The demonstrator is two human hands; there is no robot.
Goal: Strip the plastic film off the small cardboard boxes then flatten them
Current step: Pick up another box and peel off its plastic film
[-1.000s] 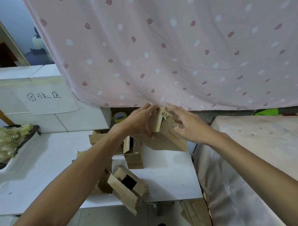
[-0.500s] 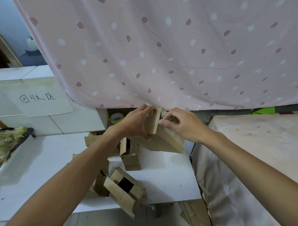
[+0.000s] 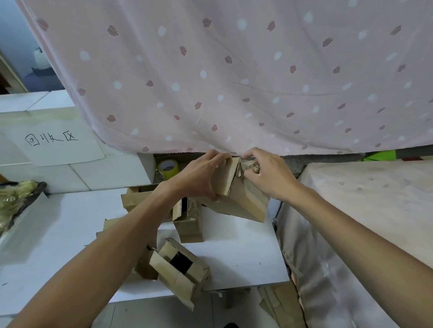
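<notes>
Cardboard box [image 3: 246, 202], brown, corrugated, rectangular, aloft over 1 o'clock corner of white table [image 3: 238, 249], long axis slanting 11 to 5 o'clock. Gripped at upper end by left hand [image 3: 201, 174]; crinkled film [image 3: 251, 165] there pinched by right hand [image 3: 267, 173].
</notes>
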